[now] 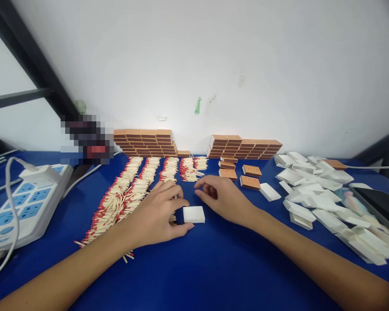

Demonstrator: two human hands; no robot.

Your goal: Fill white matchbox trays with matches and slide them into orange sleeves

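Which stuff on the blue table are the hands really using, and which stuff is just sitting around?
In use:
- left hand beside the small white tray
- right hand just behind that tray
- rows of red-tipped matches
- orange matchbox sleeves
- pile of white trays

Lying about:
- power strip
- dark flat thing at the right edge

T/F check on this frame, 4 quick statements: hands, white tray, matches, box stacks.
1. The left hand touches the small white tray. True.
2. The right hand grips an orange box. False: it holds no box and hovers just behind the tray.
3. Red-tipped matches lie in rows left of the tray. True.
4. The stacked orange boxes stand at the table's near edge. False: they line the wall at the back.
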